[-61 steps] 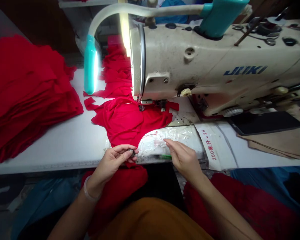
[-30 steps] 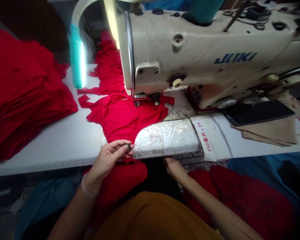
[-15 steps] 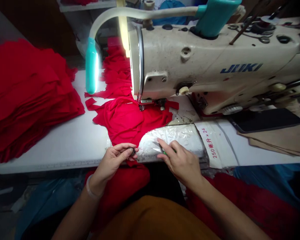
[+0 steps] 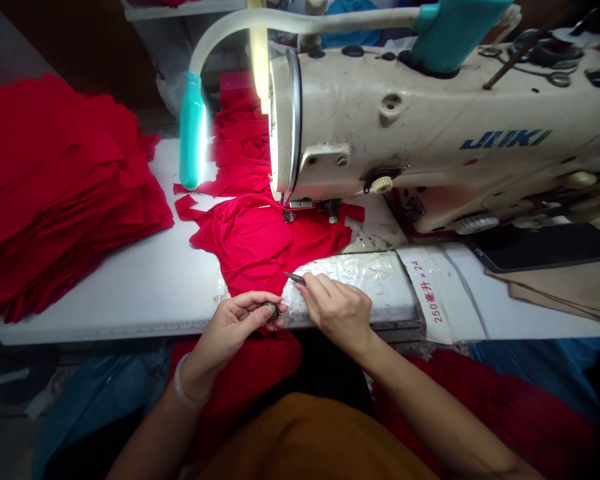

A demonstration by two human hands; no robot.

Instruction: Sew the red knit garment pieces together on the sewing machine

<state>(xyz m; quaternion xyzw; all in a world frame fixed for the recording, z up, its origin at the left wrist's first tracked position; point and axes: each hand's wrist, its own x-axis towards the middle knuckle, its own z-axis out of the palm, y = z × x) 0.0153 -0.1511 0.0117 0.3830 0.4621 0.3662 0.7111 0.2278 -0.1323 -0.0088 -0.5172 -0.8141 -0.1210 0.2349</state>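
My left hand pinches a small dark round object at the table's front edge, beside the red fabric piece that runs under the sewing machine's presser foot. My right hand is closed on small thread snips, whose metal tips point left toward the red fabric. The two hands are a few centimetres apart. The fabric hangs over the edge into my lap.
A cream JUKI sewing machine fills the right half, with a teal gooseneck lamp lit at its left. A stack of red fabric lies at far left. A black phone and brown paper lie at right.
My right hand dropped below the table edge, came back up holding the snips and moved left toward my left hand. My left hand has kept its pinch in place.
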